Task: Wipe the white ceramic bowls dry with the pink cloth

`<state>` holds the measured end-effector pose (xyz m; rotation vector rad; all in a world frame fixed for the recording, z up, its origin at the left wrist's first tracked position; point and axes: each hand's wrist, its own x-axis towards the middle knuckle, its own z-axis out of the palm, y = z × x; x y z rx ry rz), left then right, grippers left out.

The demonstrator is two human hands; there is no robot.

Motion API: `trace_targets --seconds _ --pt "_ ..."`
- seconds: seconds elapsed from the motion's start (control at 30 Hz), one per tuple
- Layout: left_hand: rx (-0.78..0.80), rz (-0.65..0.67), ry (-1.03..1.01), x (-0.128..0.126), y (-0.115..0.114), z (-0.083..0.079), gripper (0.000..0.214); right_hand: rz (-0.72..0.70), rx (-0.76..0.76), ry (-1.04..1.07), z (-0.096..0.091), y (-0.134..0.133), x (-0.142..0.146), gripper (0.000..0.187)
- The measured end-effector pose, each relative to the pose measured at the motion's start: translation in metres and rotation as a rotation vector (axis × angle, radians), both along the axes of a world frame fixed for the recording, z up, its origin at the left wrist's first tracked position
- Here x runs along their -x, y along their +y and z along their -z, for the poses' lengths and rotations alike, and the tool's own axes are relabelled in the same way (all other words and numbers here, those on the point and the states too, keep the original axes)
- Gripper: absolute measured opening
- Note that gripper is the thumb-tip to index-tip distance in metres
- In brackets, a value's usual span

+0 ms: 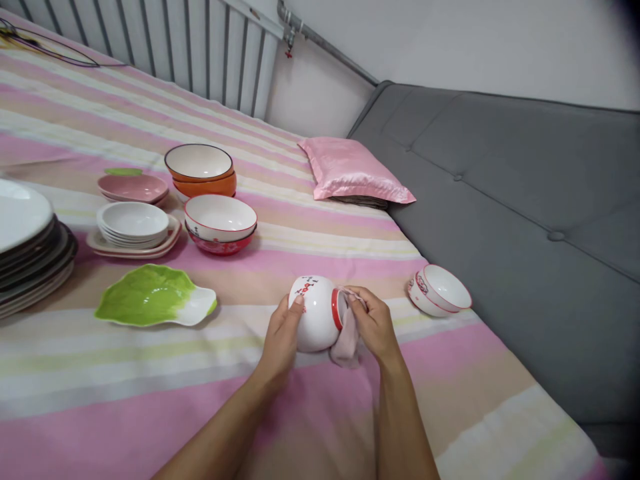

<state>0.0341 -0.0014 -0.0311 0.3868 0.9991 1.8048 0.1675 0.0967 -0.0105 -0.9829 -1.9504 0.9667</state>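
Note:
My left hand (283, 333) grips a white bowl (317, 327) with small red flowers and a red foot ring, thumb lying on its outside. The bowl is tipped on its side, its base facing right. A pale pink cloth (346, 340) is pinched in my right hand (371, 323) and touches the bowl's base, with one end hanging down. To the right, a white bowl with a red rim (443, 291) rests tilted on the bed. A green leaf-shaped dish (150, 297) lies left of my hands.
Several stacked plates (30, 267) stand at the far left. Behind the leaf dish are small white dishes (133, 223), pink dishes (133, 189), red-and-white bowls (221, 223) and orange bowls (205, 177). A pink pillow (355, 170) lies near the grey headboard (500, 180).

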Motion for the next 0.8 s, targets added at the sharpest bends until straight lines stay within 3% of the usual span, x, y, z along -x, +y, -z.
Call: trace_targets --seconds 0.17,0.37,0.47,0.63,0.8 --pt "0.063 -0.110 -0.076 0.007 0.004 0.003 0.052 -0.006 0.043 -0.086 -0.001 -0.002 -0.002 0.024" --pt "0.106 -0.175 -0.150 0.012 0.009 0.009 0.046 -0.070 0.215 -0.024 -0.004 -0.004 -0.008 0.023" --pt "0.093 -0.165 -0.153 0.012 0.008 0.009 0.045 0.029 0.265 0.087 -0.004 -0.002 -0.010 0.022" --pt "0.074 -0.155 -0.122 0.010 0.007 0.007 0.044 0.224 0.205 0.236 -0.003 -0.002 -0.005 0.029" --pt "0.065 -0.127 -0.098 0.008 0.007 0.004 0.049 0.094 0.088 0.119 -0.011 -0.018 0.012 0.030"
